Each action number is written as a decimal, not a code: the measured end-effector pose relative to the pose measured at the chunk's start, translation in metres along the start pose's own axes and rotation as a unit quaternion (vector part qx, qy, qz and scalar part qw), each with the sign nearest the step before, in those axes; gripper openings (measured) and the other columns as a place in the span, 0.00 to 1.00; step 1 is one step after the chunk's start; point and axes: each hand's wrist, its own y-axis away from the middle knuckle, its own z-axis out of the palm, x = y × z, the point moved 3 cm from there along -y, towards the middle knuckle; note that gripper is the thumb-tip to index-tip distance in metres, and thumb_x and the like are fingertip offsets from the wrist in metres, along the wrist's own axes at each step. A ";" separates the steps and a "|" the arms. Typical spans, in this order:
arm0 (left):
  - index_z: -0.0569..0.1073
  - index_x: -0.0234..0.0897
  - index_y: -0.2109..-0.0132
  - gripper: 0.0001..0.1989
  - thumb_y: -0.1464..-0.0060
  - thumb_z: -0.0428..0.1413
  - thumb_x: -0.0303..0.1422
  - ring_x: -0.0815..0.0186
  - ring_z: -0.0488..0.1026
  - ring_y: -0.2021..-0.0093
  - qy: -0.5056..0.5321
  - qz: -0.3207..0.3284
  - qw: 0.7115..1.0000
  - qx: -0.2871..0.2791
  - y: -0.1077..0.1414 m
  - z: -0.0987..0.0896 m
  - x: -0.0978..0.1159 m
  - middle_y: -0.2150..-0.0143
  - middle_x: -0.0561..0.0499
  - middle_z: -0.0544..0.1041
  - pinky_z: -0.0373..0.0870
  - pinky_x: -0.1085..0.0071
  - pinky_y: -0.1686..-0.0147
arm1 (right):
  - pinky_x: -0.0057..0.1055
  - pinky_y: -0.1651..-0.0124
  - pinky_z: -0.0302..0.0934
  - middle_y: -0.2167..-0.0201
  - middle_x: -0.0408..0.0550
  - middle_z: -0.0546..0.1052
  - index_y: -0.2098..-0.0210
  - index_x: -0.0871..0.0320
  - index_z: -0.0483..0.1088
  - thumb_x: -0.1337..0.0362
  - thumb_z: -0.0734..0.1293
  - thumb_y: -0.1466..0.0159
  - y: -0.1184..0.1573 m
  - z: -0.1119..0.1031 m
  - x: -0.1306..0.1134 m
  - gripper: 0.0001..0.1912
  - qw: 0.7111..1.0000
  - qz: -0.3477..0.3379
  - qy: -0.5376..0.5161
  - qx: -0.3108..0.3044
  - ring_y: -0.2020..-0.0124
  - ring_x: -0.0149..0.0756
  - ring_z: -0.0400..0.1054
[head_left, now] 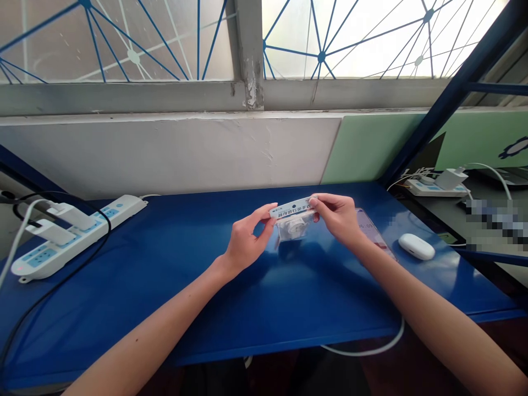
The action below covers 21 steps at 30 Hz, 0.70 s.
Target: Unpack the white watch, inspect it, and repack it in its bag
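Stretching across most of the view, the blue bench (185, 319) stood against a pale wall (185, 154), with a patterned window (371, 33) above and a green panel (371, 148) towards the right. A dark blue post (429, 118) slanted up at the right end. The white power strip (115, 212) lay at an angle along the bench's left side, white adapters (53, 232) plugged into it, and a black cable (110, 225) curved past its near side. Over the middle, the left hand (247, 236) was clamped by thumb and fingers on one end of the printed strip (291, 208) topping a clear packet (293, 226), while the right hand (338, 220) pinched the other end. A phone (376, 234) lay partly hidden behind the right wrist. The clear packet was held between both hands, its contents indistinct; whether its lower edge touched the bench could not be told. A rounded white case (416, 247) rested right of the phone
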 end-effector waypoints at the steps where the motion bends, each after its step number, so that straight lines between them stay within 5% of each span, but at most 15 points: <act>1: 0.67 0.41 0.42 0.16 0.35 0.49 0.35 0.63 0.77 0.53 -0.010 -0.003 1.000 0.003 -0.001 -0.001 0.002 0.49 0.48 0.77 0.76 0.68 0.55 | 0.32 0.74 0.63 0.79 0.43 0.72 0.71 0.58 0.77 0.51 0.70 0.42 -0.001 0.001 0.003 0.15 1.000 0.021 -0.019 -0.003 0.80 0.31 0.63; 4: 0.60 0.42 0.36 0.22 0.36 0.48 0.35 0.55 0.63 0.37 -0.058 0.039 0.997 -0.015 -0.001 0.001 0.004 0.35 0.44 0.62 0.66 0.57 0.42 | 0.31 0.74 0.64 0.77 0.44 0.73 0.71 0.58 0.76 0.49 0.71 0.44 -0.005 0.003 0.014 0.17 0.992 0.092 -0.084 -0.009 0.80 0.30 0.63; 7: 0.56 0.42 0.34 0.27 0.39 0.52 0.35 0.51 0.52 0.32 -0.102 0.103 0.986 -0.084 0.002 0.009 0.000 0.31 0.44 0.56 0.57 0.52 0.37 | 0.29 0.73 0.64 0.75 0.43 0.74 0.69 0.58 0.76 0.49 0.73 0.47 -0.008 0.004 0.021 0.18 0.981 0.143 -0.133 -0.009 0.80 0.28 0.63; 17: 0.62 0.40 0.37 0.25 0.41 0.53 0.34 0.50 0.50 0.31 -0.160 0.168 0.968 -0.097 0.007 0.014 -0.001 0.32 0.42 0.56 0.54 0.49 0.37 | 0.24 0.82 0.54 0.80 0.41 0.71 0.72 0.62 0.75 0.55 0.76 0.51 -0.007 0.006 0.025 0.16 0.931 0.287 -0.221 -0.040 0.85 0.20 0.49; 21: 0.61 0.40 0.36 0.27 0.41 0.53 0.37 0.49 0.51 0.32 -0.155 0.150 0.967 -0.133 0.007 0.017 -0.005 0.32 0.41 0.57 0.51 0.48 0.36 | 0.25 0.81 0.56 0.77 0.44 0.73 0.69 0.61 0.75 0.54 0.75 0.50 -0.007 0.007 0.028 0.17 0.950 0.260 -0.171 -0.033 0.85 0.21 0.54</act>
